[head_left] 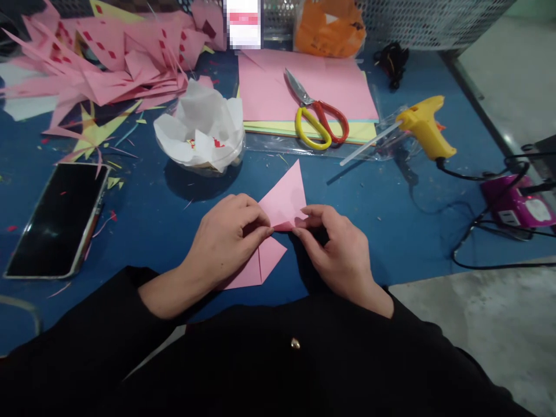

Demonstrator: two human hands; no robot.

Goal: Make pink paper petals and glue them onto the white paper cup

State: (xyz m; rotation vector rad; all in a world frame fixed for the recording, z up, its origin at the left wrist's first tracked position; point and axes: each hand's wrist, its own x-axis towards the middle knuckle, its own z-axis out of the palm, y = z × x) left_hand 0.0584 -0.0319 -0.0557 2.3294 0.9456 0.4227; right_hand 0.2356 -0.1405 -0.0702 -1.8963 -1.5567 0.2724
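Observation:
A folded pink paper (284, 200) lies on the blue table cover (369, 220) in front of me. My left hand (228, 240) rests on its lower part, fingers curled and pinching the fold near the middle. My right hand (341, 252) pinches the same fold from the right, thumb and forefinger pressed together on the paper's edge. One pointed flap sticks up away from me, and another point shows below my left hand.
A stack of pink and yellow sheets (347, 87) carries red-and-yellow scissors (319, 119). A yellow glue gun (425, 127) with its cable lies right, beside a purple device (516, 202). A bowl lined with white paper (202, 133), a heap of folded pink pieces (108, 63) and a phone (58, 220) lie left.

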